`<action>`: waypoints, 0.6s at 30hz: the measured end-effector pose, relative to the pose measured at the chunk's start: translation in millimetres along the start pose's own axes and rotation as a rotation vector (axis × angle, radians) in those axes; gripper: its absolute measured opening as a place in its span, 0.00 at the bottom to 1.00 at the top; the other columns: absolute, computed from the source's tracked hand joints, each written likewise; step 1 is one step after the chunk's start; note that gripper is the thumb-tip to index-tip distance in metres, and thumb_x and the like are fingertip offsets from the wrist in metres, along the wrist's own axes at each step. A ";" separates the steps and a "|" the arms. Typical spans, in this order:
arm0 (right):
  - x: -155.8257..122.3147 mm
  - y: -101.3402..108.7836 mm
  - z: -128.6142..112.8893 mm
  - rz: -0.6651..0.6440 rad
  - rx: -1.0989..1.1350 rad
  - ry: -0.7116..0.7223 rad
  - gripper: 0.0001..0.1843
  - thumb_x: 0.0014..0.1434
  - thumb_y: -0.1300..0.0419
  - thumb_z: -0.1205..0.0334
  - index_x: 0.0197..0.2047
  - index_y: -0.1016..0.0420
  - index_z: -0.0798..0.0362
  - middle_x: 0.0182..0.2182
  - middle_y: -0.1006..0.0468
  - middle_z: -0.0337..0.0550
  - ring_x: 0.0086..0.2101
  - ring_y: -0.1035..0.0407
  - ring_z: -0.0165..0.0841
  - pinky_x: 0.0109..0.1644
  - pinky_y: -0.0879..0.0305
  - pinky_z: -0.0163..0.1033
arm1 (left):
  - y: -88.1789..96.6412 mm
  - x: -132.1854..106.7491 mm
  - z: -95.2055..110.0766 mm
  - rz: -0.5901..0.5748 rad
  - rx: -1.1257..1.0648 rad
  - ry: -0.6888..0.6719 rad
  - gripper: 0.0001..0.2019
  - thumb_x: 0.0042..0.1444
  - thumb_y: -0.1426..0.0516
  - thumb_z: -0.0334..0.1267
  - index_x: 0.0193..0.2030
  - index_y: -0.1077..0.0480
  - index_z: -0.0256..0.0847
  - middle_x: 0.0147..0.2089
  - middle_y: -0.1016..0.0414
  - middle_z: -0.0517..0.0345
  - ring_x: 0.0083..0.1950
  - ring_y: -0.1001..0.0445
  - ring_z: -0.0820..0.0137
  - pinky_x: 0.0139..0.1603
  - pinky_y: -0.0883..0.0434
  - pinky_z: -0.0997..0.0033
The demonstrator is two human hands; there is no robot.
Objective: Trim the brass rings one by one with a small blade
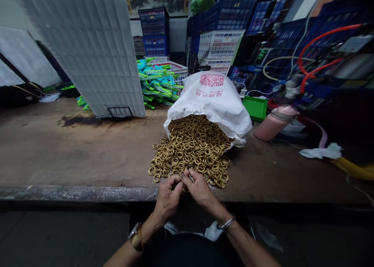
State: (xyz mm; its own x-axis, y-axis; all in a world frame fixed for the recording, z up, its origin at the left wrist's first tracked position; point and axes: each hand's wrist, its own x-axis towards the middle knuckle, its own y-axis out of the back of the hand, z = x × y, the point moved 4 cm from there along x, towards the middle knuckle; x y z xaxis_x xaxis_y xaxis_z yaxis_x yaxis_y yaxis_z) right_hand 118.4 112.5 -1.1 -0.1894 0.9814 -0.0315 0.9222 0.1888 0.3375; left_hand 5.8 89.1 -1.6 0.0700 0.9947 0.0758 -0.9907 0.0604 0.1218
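Note:
A heap of brass rings (191, 148) spills from a white sack (210, 99) lying on its side on the brown workbench (73, 154). At the near edge of the heap, my left hand (168, 195) and my right hand (200, 189) meet. Both have their fingers curled and pinched together. Between the left fingers sits a brass ring. The right fingers pinch a small thin metal piece (191, 177) beside it. A watch is on my left wrist and a bangle on my right.
A white gridded panel (87, 48) leans at the back left. Green and blue plastic parts (156, 85) lie behind it. Blue and white crates (222, 29) stack at the back. A pink bottle (273, 124), a green box (256, 108) and hoses stand right.

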 end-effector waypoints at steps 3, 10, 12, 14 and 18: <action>-4.2 -1.3 -0.6 -0.007 0.073 -0.040 0.15 0.54 0.50 0.52 0.23 0.40 0.53 0.18 0.42 0.32 0.22 0.47 0.25 0.25 0.48 0.31 | -3.7 -5.4 -2.6 -0.060 -0.165 0.233 0.10 0.51 0.46 0.42 0.27 0.34 0.37 0.22 0.36 0.64 0.20 0.40 0.79 0.20 0.42 0.80; -11.2 -4.5 1.6 -0.093 0.196 -0.056 0.19 0.57 0.53 0.49 0.23 0.39 0.53 0.17 0.36 0.34 0.20 0.43 0.25 0.24 0.46 0.31 | -8.2 -15.3 -1.9 -0.107 -0.392 0.423 0.15 0.46 0.43 0.49 0.25 0.39 0.38 0.19 0.38 0.67 0.15 0.46 0.83 0.13 0.51 0.84; -10.9 -3.9 3.0 -0.094 0.181 -0.044 0.19 0.57 0.53 0.50 0.22 0.39 0.53 0.17 0.36 0.34 0.20 0.42 0.26 0.24 0.46 0.31 | -8.6 -16.4 -2.9 -0.103 -0.415 0.426 0.15 0.46 0.43 0.49 0.26 0.39 0.38 0.20 0.38 0.67 0.15 0.45 0.83 0.13 0.51 0.84; -10.4 -2.2 4.9 -0.077 0.138 -0.025 0.18 0.58 0.54 0.51 0.22 0.39 0.53 0.17 0.37 0.35 0.21 0.42 0.26 0.25 0.46 0.31 | -8.5 -17.2 -5.2 -0.096 -0.409 0.437 0.15 0.47 0.43 0.49 0.26 0.39 0.38 0.20 0.38 0.67 0.15 0.45 0.84 0.13 0.51 0.84; -14.2 4.1 10.1 0.017 -0.145 0.052 0.13 0.58 0.56 0.59 0.25 0.38 0.53 0.20 0.36 0.36 0.23 0.41 0.27 0.28 0.47 0.32 | -7.4 -18.1 -9.4 -0.058 -0.376 0.461 0.15 0.47 0.43 0.48 0.28 0.40 0.39 0.20 0.37 0.67 0.15 0.45 0.83 0.13 0.51 0.84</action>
State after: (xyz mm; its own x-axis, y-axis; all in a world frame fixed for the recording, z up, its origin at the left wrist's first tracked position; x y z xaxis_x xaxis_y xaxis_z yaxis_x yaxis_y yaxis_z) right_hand 128.3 99.6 -8.7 -0.1950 0.9805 0.0233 0.8679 0.1614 0.4699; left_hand 10.7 71.4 -13.2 0.1503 0.9173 -0.3686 -0.9661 0.0571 -0.2519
